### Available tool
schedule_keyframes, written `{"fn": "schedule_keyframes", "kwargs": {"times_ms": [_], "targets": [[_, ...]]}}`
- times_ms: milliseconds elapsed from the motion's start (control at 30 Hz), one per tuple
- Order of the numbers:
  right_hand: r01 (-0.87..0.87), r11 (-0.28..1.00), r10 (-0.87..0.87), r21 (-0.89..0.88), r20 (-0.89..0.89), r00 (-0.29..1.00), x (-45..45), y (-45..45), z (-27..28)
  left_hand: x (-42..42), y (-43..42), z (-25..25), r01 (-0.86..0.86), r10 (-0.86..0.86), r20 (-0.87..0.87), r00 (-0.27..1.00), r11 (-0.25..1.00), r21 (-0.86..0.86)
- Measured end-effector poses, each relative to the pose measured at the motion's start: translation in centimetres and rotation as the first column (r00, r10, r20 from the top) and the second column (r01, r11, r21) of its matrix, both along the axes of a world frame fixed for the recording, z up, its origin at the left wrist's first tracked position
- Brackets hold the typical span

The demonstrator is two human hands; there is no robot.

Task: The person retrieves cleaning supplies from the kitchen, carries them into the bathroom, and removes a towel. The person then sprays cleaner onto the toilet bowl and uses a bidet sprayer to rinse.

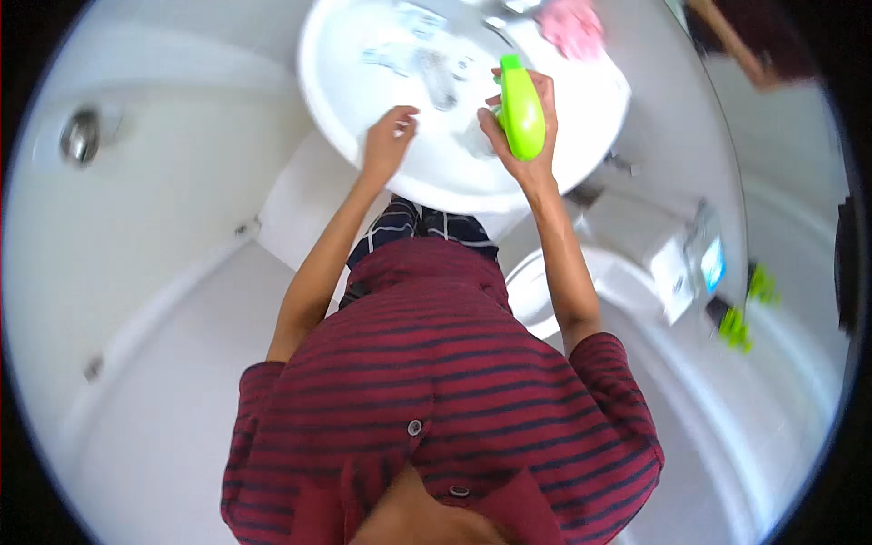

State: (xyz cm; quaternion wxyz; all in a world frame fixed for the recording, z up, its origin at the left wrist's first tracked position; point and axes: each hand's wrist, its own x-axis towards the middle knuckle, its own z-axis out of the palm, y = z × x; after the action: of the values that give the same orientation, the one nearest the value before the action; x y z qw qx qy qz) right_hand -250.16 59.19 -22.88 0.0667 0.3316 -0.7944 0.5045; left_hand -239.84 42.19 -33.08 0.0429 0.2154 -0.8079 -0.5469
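My right hand (538,118) is wrapped around a bright green squeeze bottle (522,113), held over the white washbasin (320,100). The bottle's narrow cap points away from me. On the other side of the basin, my left hand (389,145) hovers near the front rim, fingers loosely curled, with a gap between them and the thumb. A clear, blurred object (438,80) lies in the bowl between my hands. Pale printed patches (389,58), perhaps wrappers, show farther back; I cannot make out what they are.
A metal tap (500,29) stands at the basin's back, with a crumpled pink cloth (572,27) beside it. To my right are a white toilet (536,286) and green objects (734,327). A round metal fitting (80,136) is on the left.
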Motion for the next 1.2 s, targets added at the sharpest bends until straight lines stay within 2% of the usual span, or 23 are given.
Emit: {"fn": "schedule_keyframes", "kwargs": {"times_ms": [33, 100, 167, 200, 233, 300, 367, 400, 500, 533, 600, 633, 700, 767, 800, 900, 1067, 1167, 1200], "targets": [[0.092, 0.995, -0.09, -0.044, 0.035, 0.995, 1.5, 1.5, 2.1, 0.7, 0.5, -0.6, 0.038, -0.036, 0.033, 0.999, 0.997, -0.064], [0.316, 0.933, -0.307, -0.169, 0.079, 0.948, 4.4, 4.1, 5.7, 1.1, 1.5, 0.4, 0.184, -0.232, -0.047, 0.972, 0.865, -0.466], [0.504, 0.819, -0.466, -0.275, 0.194, 0.863, 7.5, 7.2, 6.8, 0.7, 1.1, 0.2, 0.257, -0.326, -0.082, 0.942, 0.854, -0.453], [0.6, 0.756, -0.531, -0.261, 0.291, 0.796, 9.3, 8.9, 6.8, 0.0, 1.2, 0.5, 0.235, -0.286, -0.063, 0.956, 0.878, -0.416], [0.677, 0.705, -0.591, -0.212, 0.351, 0.726, 11.4, 10.6, 5.7, -0.4, 1.2, 0.8, 0.216, -0.244, -0.028, 0.969, 0.899, -0.381], [0.788, 0.606, -0.669, -0.106, 0.468, 0.577, 17.0, 14.2, 1.6, -0.3, 1.4, 1.6, 0.269, -0.295, -0.01, 0.956, 0.885, -0.38], [0.876, 0.476, -0.831, 0.076, 0.364, 0.42, 22.0, 18.4, -4.0, -0.6, 1.7, 1.3, 0.302, -0.321, 0.022, 0.947, 0.866, -0.398], [0.927, 0.365, -0.857, 0.086, 0.421, 0.298, 24.2, 19.9, -6.2, -0.6, 1.7, 1.2, 0.315, -0.351, -0.004, 0.936, 0.845, -0.432], [0.98, 0.089, -0.811, 0.18, 0.584, -0.034, 29.4, 23.9, -11.5, -0.6, 2.7, 1.7, 0.323, -0.381, -0.005, 0.925, 0.79, -0.521], [0.988, 0.001, -0.764, 0.157, 0.638, -0.101, 30.5, 25.2, -13.6, -0.6, 4.0, 1.5, 0.312, -0.433, -0.097, 0.896, 0.769, -0.559], [0.951, -0.095, -0.796, 0.294, 0.551, -0.25, 32.0, 27.7, -17.8, -0.6, 7.8, 0.9, 0.293, -0.537, -0.238, 0.809, 0.72, -0.629], [0.92, -0.142, -0.805, 0.365, 0.498, -0.322, 33.0, 29.0, -19.6, -0.5, 10.1, 1.0, 0.352, -0.533, -0.191, 0.824, 0.747, -0.564], [0.911, -0.044, -0.764, 0.411, 0.573, -0.295, 33.9, 31.9, -21.8, -0.1, 13.8, 1.7, 0.254, -0.521, -0.182, 0.834, 0.655, -0.712], [0.92, 0.057, -0.671, 0.388, 0.697, -0.253, 33.8, 34.5, -22.9, -0.4, 14.2, 1.0, 0.219, -0.469, -0.134, 0.873, 0.622, -0.752], [0.987, 0.019, -0.617, 0.161, 0.779, -0.115, 34.1, 35.9, -23.6, -0.7, 13.7, 0.4, 0.246, -0.482, -0.116, 0.869, 0.623, -0.742], [0.997, -0.076, -0.627, -0.004, 0.778, -0.045, 33.8, 40.4, -25.6, -0.6, 14.3, 0.7, 0.202, -0.469, -0.111, 0.876, 0.567, -0.798], [0.932, -0.032, -0.721, 0.361, 0.637, -0.272, 35.0, 45.9, -27.8, -0.1, 14.8, 0.8, 0.159, -0.438, -0.114, 0.892, 0.539, -0.827], [0.957, -0.112, -0.667, 0.269, 0.693, -0.273, 35.6, 48.2, -30.4, -0.2, 15.2, 0.7, 0.169, -0.389, -0.09, 0.917, 0.582, -0.795], [0.946, -0.114, -0.713, 0.304, 0.638, -0.291, 35.9, 48.6, -30.3, 0.0, 15.4, 0.9, 0.184, -0.372, -0.064, 0.926, 0.593, -0.784]]}}
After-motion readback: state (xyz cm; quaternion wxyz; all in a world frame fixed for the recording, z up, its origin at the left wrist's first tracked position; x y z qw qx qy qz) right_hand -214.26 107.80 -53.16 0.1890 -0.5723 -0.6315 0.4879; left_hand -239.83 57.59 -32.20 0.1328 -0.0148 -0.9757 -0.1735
